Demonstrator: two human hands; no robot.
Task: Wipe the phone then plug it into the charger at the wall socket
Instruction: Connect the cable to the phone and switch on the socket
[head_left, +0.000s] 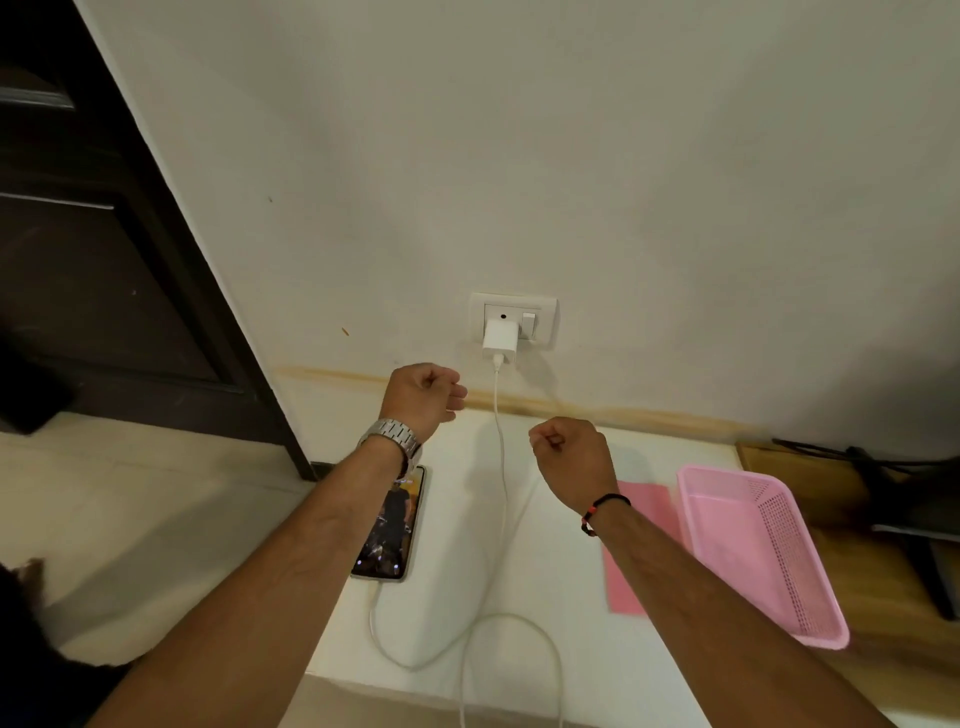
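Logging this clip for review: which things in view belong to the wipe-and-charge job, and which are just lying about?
Job: phone, screen lit, cable plugged into it; charger seated in the wall socket; pink cloth; left hand and right hand, both loosely closed, holding nothing.
Lying about: pink basket; dark door.

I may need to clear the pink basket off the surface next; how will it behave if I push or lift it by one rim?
The pink basket looks like thin perforated plastic and appears empty, so it is probably light and should slide easily. Lifted by one rim, it may flex a little. It sits near the pink cloth, which may drag along if the basket catches it.
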